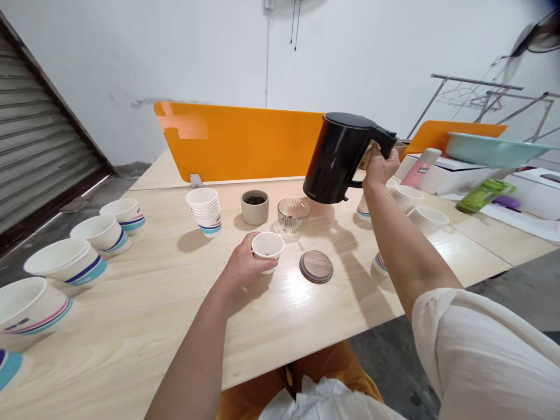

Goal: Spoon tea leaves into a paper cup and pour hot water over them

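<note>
My left hand [247, 259] is wrapped round a white paper cup [268, 246] near the middle of the table. A few dark bits show inside that cup. My right hand [381, 166] grips the handle of a black electric kettle [335, 157], held up above the table and slightly tilted. Behind the cup stand a ribbed glass bowl [294, 216] with some dark bits in it and a small beige pot [254, 209] of dark dry leaves. A round wooden lid [316, 266] lies to the right of the cup.
Stacked paper cups [205, 210] stand left of the pot; several more cups [65, 259] line the left side. Other cups [427, 219] sit beyond my right arm. An orange divider [245, 143] edges the back. A teal basin [490, 150] and green bottle [483, 195] are at the right.
</note>
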A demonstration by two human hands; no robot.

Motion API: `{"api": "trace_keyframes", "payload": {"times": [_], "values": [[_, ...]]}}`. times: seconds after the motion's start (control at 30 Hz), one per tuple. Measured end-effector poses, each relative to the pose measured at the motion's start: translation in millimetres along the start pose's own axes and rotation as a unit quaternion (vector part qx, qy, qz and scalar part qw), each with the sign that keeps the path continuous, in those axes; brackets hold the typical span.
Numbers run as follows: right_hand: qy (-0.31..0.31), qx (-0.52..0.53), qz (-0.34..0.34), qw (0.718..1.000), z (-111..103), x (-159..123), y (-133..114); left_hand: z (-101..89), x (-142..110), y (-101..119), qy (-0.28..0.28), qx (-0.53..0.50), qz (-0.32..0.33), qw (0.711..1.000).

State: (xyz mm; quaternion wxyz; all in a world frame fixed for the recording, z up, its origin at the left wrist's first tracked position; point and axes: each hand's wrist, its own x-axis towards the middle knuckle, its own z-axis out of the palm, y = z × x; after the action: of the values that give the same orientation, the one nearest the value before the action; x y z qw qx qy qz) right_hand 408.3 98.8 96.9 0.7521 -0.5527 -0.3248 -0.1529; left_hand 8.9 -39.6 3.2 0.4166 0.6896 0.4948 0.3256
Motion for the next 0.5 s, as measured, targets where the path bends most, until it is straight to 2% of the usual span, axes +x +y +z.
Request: {"api": "trace_keyframes", "payload": {"times": [0.23, 0.5], "values": [[-0.017, -0.080, 0.012, 0.997, -24.5, -33.2, 4.1, 1.7, 0.0, -0.5, -0.011, 0.002, -0.007, 1.000], [-0.040, -0.079, 0.016, 0.996, -34.8, -58.1, 9.3, 1.9, -3.0, 4.1, -0.027, -0.009, -0.006, 1.000]]}}
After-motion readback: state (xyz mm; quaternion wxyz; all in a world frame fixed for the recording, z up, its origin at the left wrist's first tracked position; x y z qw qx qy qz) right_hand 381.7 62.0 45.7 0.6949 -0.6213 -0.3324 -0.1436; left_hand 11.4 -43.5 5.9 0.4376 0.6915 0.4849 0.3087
